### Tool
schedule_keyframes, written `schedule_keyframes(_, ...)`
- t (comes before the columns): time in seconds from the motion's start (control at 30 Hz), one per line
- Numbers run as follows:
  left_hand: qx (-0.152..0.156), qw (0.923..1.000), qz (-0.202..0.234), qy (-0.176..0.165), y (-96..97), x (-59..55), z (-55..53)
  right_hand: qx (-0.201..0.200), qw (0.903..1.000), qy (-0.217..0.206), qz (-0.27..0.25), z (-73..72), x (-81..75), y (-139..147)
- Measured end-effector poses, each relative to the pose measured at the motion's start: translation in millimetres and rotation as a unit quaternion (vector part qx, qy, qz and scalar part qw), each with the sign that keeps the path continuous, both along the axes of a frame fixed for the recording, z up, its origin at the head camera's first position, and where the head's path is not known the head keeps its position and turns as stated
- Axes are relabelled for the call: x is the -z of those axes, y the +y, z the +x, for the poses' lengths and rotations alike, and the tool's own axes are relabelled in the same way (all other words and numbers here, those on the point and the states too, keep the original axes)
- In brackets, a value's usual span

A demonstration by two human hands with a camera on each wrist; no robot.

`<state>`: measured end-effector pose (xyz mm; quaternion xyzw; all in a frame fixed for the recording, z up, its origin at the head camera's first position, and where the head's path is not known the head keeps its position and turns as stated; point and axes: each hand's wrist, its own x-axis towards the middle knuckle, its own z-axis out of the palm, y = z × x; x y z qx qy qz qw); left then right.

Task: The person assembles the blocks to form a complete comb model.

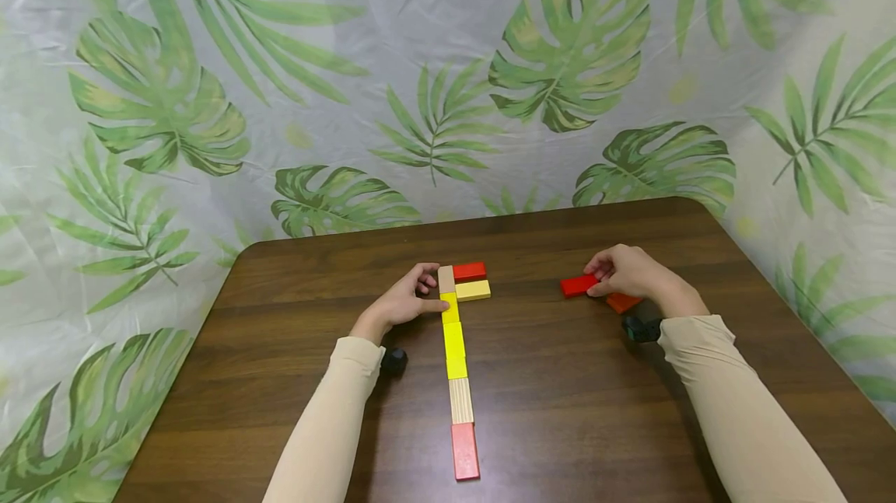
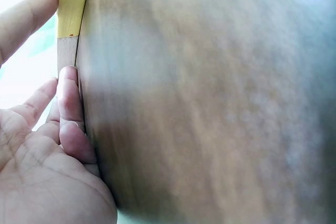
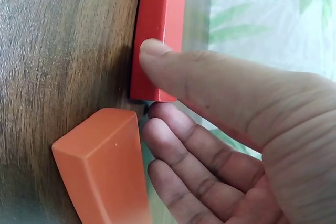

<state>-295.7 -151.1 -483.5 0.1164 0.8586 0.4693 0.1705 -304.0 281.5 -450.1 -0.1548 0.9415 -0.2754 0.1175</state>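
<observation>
A single-file row of blocks runs toward me on the table. It has a pale wood block (image 1: 446, 280) at the far end, yellow blocks (image 1: 455, 349) in the middle, a striped wood block (image 1: 461, 400) and a pinkish-red block (image 1: 465, 451) nearest me. My left hand (image 1: 406, 298) lies along the row's left side, thumb on a yellow block (image 2: 72, 4) and fingers beside the pale wood one. On the right, my right hand (image 1: 633, 274) pinches a red block (image 3: 157, 14), thumb on its side; the index finger is mostly hidden. An orange block (image 3: 113, 166) lies beneath that hand.
Right of the row's far end lie another red block (image 1: 469, 272) and a pale yellow block (image 1: 473, 290), side by side. The dark wooden table (image 1: 336, 258) ends at a leaf-patterned curtain (image 1: 448, 36) behind it.
</observation>
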Motion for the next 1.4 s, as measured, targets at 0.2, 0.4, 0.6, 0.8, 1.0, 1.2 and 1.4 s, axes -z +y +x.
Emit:
schedule_keyframes(0.2, -0.001, 1.0, -0.003, -0.001, -0.2, 2.8, -2.4, 0.005, 1.0, 0.001, -0.004, -0.8, 2.0, -0.1)
schedule_keyframes(0.4, -0.003, 1.0, 0.0, -0.002, -0.1, 3.4, -2.7, 0.007, 1.0, 0.0, -0.005, 0.1, 1.0, -2.2)
schedule_keyframes(0.6, -0.004, 1.0, 0.0, -0.004, -0.1, 3.5, -2.3, 0.005, 0.9999, 0.003, -0.011, -0.5, 5.2, -3.5)
schedule_keyframes(0.8, -0.005, 1.0, -0.002, -0.002, -0.4, 3.9, -3.0, 0.003, 0.9998, 0.011, -0.019, -0.4, 8.4, -7.0)
schedule_keyframes(1.0, -0.003, 1.0, -0.002, -0.002, -0.5, 4.0, -3.1, -0.008, 0.9994, 0.02, -0.027, 4.0, 2.8, -17.0)
schedule_keyframes(1.2, -0.004, 1.0, -0.006, 0.001, -0.9, 4.9, -3.3, -0.012, 0.9992, 0.021, -0.032, 4.9, 1.9, -25.4)
schedule_keyframes(1.4, -0.003, 1.0, -0.002, -0.001, -1.0, 3.4, -2.3, -0.01, 0.9989, 0.022, -0.04, 8.5, -0.2, -35.8)
